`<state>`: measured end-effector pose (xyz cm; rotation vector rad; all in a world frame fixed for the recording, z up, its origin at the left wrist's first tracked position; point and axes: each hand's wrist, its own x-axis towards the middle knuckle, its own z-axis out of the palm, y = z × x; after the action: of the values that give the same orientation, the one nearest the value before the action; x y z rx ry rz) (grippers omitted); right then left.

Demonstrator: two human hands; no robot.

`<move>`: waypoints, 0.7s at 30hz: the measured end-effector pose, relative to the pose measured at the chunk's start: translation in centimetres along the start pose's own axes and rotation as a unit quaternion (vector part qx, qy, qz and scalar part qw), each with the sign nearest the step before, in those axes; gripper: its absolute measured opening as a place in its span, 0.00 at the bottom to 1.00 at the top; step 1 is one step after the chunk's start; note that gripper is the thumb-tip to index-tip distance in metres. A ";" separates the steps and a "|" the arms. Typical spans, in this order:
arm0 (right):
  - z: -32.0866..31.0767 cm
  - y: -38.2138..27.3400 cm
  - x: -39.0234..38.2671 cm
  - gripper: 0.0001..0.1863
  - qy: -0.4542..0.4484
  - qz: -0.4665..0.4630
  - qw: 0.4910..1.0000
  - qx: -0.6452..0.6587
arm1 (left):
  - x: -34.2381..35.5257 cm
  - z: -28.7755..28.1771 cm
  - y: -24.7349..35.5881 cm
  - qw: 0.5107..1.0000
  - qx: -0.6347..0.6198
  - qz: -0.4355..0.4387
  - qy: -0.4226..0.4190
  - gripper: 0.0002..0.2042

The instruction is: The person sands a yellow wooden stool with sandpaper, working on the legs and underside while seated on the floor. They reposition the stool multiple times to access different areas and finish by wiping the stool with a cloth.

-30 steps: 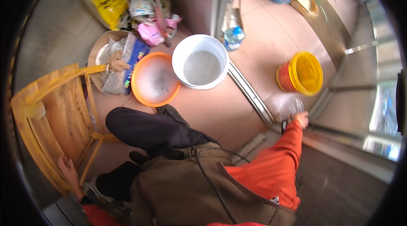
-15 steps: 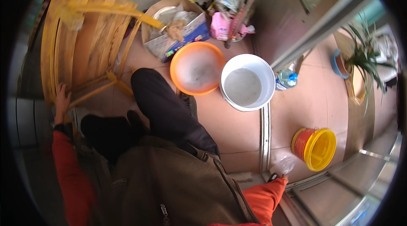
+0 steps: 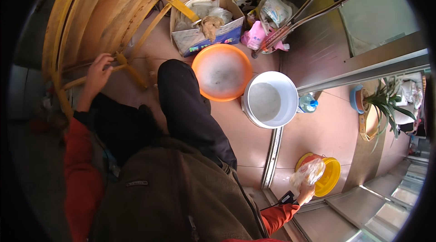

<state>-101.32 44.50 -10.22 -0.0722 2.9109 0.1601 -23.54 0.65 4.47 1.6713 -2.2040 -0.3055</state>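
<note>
Clear plastic bag: crumpled, held up in right hand, fingers closed round its lower end; sits just over yellow bucket on floor by metal door track. Left hand: fingers curled on rung of wooden chair. Orange basin touching white bucket, w/ water bottle beside.

Soft daylight reaches me from the glass doors on my right, so the tiled floor looks evenly bright with only faint shadows. The fisheye bends the wooden chair and door rails into curves, and the rim falls to black. My left sleeve sits dim and smeared at the edge.
</note>
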 end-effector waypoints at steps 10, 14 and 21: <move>-19.0 -19.8 -20.6 0.29 0.097 -0.412 0.884 0.199 | 4.2 8.0 24.6 0.928 -0.206 0.292 -0.105 0.37; -23.1 -26.1 -30.6 0.29 0.140 -0.600 0.766 0.184 | 4.3 8.8 25.9 0.919 -0.199 0.328 -0.092 0.42; -21.7 -32.4 -43.0 0.37 0.086 -0.811 0.559 0.152 | 1.4 9.2 10.8 0.972 -0.139 0.152 -0.110 0.37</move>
<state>-62.28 11.39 17.20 -2.4909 1.7074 -0.6599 -37.17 1.89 0.35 1.1822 -2.3999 -0.7067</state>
